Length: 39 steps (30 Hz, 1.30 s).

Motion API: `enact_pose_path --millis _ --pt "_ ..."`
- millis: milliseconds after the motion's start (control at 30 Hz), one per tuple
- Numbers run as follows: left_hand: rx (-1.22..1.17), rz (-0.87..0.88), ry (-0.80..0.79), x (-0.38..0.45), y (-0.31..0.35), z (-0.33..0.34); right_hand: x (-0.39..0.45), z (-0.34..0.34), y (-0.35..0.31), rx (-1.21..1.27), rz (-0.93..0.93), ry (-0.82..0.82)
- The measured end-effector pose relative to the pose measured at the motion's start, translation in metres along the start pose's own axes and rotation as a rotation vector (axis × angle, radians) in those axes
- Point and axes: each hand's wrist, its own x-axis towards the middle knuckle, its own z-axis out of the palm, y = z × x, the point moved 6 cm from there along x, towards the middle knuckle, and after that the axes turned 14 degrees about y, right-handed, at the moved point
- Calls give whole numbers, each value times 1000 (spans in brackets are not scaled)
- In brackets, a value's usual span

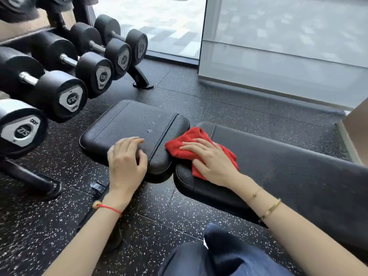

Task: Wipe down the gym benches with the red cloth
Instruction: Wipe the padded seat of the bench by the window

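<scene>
Head view: the right hand [209, 158] lies flat, fingers spread, pressing the crumpled red cloth [201, 150] onto the near end of the long bench pad [288, 168], while the left hand [126, 158] rests loosely curled on the seat pad [131, 120].

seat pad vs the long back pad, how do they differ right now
The seat pad is short and squarish; the back pad is long and runs off to the right. The bare left hand rests on the seat pad, while the right hand presses the red cloth onto the back pad. The seat pad shows small scuffs. Both are black textured upholstery.
</scene>
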Motion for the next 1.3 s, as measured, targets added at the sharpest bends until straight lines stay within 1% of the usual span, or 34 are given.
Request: enact_pose_path --millis 100,167,233,333,400,467,533,600,667,700,800,900,933,967,1033,1100,1167,1233,1300 --pt "44 -33 10 19 -22 3 25 -4 18 15 153 125" --pt "61 -59 4 31 -35 8 56 2 21 2 197 130" --pt "87 -79 0 38 -48 12 86 20 10 -5 181 67" --pt "102 -103 -2 42 -62 18 102 52 -22 -44 35 -54" --pt "88 -124 9 39 -67 22 91 58 -34 -20 -79 -65" --pt "68 -149 31 38 -70 23 80 54 -31 3 -147 -53" --pt "56 -160 45 39 -71 24 87 48 -15 0 -106 -11" --pt "51 -153 50 39 -72 24 110 48 2 -23 34 45" --pt "48 -146 56 38 -71 23 136 54 7 -56 147 57" --pt "48 -144 58 39 -71 24 145 58 3 -71 156 48" --pt "52 -148 64 39 -71 24 147 69 -18 -56 33 -7" --pt "48 -144 77 39 -71 25 118 64 -27 24 -135 -69" --pt "48 -141 80 39 -71 25 111 61 -25 39 -159 -84" --pt "49 -138 82 39 -71 25 107 59 -19 44 -150 -85" --pt "50 -134 87 38 -72 25 115 59 -8 31 -65 -48" --pt "51 -132 87 39 -73 25 139 64 -2 -16 51 10" --pt "51 -137 80 39 -72 25 168 75 -7 -63 124 16" --pt "51 -140 77 39 -71 25 187 89 -22 -89 101 -24" --pt "54 -143 80 39 -72 24 190 101 -42 -70 5 -71"
